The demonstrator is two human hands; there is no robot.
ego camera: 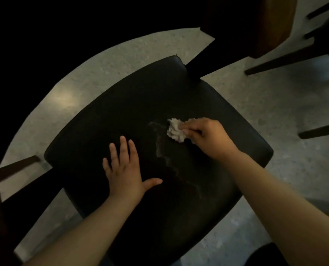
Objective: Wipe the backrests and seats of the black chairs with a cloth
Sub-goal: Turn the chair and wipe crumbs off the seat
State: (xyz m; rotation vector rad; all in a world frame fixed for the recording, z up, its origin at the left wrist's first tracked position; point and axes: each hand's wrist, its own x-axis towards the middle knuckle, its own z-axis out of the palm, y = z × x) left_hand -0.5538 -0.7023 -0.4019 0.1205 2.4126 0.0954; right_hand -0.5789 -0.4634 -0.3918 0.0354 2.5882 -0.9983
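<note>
A black padded chair seat (136, 104) fills the middle of the head view. Its curved black backrest (44, 35) arcs across the top left, dark and hard to make out. My right hand (207, 137) grips a crumpled white cloth (176, 130) and presses it on the seat right of centre. A faint damp streak (167, 158) runs from the cloth toward the seat's near edge. My left hand (125, 167) lies flat on the seat, fingers straight and spread, left of the streak.
Speckled grey floor (275, 96) surrounds the chair. A brown wooden piece (271, 25) stands at the top right. Dark legs of other furniture (279, 60) cross the right side, and another leg (17, 166) shows at the left.
</note>
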